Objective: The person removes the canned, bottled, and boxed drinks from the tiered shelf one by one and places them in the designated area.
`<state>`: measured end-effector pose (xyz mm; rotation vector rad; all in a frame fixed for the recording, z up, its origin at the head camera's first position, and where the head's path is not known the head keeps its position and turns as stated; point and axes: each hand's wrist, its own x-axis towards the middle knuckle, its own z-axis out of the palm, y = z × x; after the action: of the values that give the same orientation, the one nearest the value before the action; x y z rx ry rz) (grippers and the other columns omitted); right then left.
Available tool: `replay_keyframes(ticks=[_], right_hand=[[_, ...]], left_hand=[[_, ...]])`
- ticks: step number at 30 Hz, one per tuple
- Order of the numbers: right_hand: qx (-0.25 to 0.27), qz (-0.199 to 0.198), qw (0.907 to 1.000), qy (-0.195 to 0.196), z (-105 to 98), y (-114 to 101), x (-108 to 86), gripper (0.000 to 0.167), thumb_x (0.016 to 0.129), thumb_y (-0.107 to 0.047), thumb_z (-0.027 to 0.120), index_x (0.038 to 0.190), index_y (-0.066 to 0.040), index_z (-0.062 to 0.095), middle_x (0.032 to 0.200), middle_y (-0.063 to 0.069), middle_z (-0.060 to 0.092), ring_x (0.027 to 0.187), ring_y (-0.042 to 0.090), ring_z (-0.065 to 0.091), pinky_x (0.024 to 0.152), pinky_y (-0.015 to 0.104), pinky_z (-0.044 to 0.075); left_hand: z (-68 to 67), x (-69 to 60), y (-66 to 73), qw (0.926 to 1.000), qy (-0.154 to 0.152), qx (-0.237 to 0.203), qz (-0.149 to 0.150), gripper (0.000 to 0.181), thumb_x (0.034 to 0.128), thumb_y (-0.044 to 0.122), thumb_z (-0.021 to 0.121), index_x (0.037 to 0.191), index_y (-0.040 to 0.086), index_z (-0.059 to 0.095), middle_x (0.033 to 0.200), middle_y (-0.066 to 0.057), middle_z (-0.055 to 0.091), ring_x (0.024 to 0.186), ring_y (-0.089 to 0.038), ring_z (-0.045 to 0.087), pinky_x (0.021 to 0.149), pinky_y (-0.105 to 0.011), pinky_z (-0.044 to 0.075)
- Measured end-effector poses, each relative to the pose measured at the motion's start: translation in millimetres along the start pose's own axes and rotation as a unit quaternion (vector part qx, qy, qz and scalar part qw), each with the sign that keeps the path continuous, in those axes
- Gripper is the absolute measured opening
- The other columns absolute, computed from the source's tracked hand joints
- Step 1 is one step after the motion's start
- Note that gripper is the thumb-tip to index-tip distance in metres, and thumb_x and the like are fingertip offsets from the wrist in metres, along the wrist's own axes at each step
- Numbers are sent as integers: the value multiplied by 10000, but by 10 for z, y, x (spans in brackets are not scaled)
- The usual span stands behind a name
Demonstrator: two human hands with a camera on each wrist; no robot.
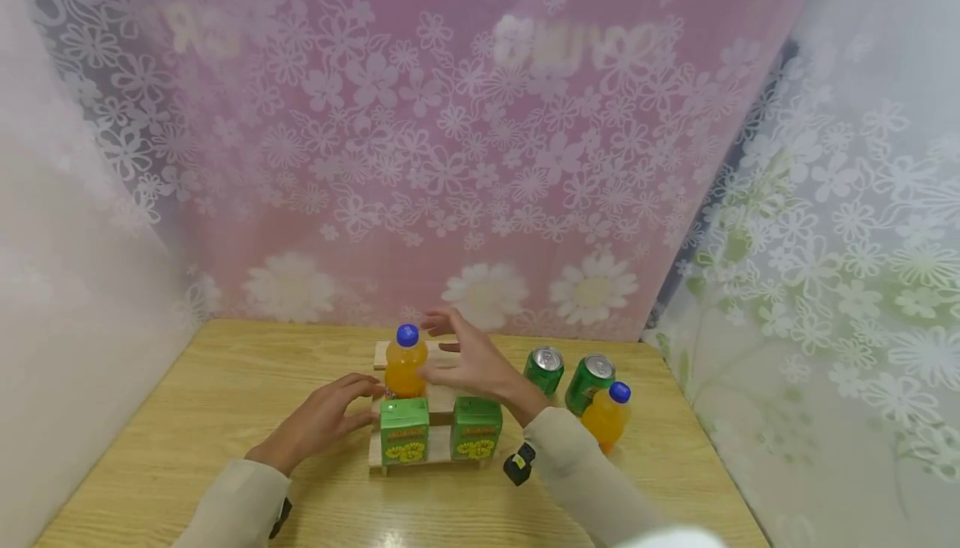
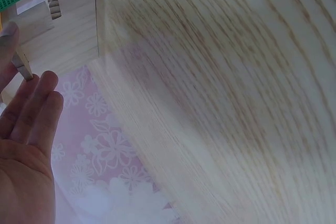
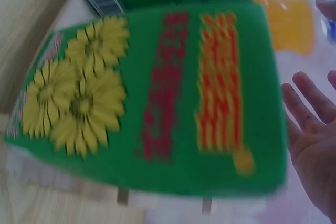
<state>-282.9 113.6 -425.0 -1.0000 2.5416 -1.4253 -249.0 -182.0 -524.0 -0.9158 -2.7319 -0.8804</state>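
A slatted wooden rack (image 1: 441, 419) stands on the table, bearing an upright orange drink bottle (image 1: 406, 369) with a blue cap and two green drink cartons (image 1: 405, 435) in front. At the rack's left edge is my left hand (image 1: 318, 419); its fairly straight fingertips touch the wood in the left wrist view. My right hand (image 1: 480, 364) reaches over the rack just right of the bottle, fingers spread and holding nothing. In the right wrist view, a carton (image 3: 152, 98) fills the middle, and the bottle (image 3: 289, 22) shows behind it, partly hidden.
Two green cans (image 1: 544, 371) and another orange bottle (image 1: 606, 416) stand on the table (image 1: 247, 381) right of the rack, near my right forearm. Flowered curtains (image 1: 465, 156) close off the back and right side. A pale wall (image 1: 82, 281) borders the left.
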Motion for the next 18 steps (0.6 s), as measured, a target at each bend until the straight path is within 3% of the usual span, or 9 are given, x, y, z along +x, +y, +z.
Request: replay_keyframes(ticks=[8, 14, 18], right_hand=[[-227, 97, 9987, -453, 235, -33, 108, 762, 955, -242, 822, 1606, -172, 431, 1449, 48, 646, 1297, 217, 635, 1128, 491, 602], [-414, 144, 9986, -297, 222, -56, 88, 705, 943, -202, 843, 1545, -159, 478, 1374, 18, 649, 1244, 186, 649, 1068, 354, 626], [-384, 72, 9992, -108, 109, -72, 44, 667, 940, -169, 846, 1502, -101, 492, 1332, 77, 659, 1223, 249, 676, 1038, 422, 651]], left_hand=[[2, -14, -20, 9999, -75, 7, -67, 362, 1038, 227, 774, 1389, 175, 705, 1424, -20, 687, 1255, -265, 716, 1052, -501, 627], [15, -12, -28, 10000, -28, 12, -24, 371, 1033, 214, 781, 1394, 187, 704, 1436, -18, 682, 1252, -257, 716, 1043, -501, 632], [22, -9, -31, 10000, 24, 44, 0, 369, 1034, 233, 778, 1392, 174, 707, 1433, -21, 684, 1247, -254, 719, 1037, -503, 633]])
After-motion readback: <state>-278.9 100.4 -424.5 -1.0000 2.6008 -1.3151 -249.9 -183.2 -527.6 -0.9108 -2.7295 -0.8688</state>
